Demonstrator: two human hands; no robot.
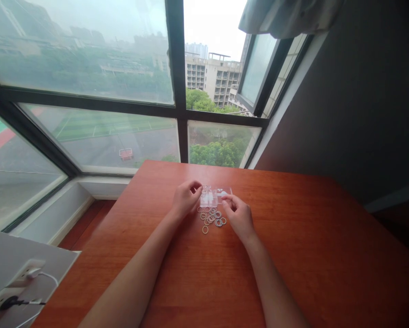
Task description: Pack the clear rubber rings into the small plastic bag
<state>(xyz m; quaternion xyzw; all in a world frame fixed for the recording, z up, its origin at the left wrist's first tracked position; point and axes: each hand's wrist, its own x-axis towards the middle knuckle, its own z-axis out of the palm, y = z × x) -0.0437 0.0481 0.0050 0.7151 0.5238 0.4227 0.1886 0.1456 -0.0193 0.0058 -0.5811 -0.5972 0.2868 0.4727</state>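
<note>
A small clear plastic box (208, 198) lies on the table between my two hands, its transparent lid (227, 190) on the right. My left hand (186, 198) is at the box's left edge, thumb and fingers closed in a pinch. A thin pale ring (205, 186) shows right by those fingertips; whether they grip it is too small to tell. With its fingers pinched, my right hand (239, 216) holds the box at the lid side. Several small rings, pale and grey, lie loose just in front of the box, one ring (205, 230) nearest me.
The brown wooden table (293, 237) reaches to a dark-framed window (180, 102) at the back. A dark grey wall (344, 109) rises on the right. At the lower left, plugs and cables are in a wall socket (23, 275).
</note>
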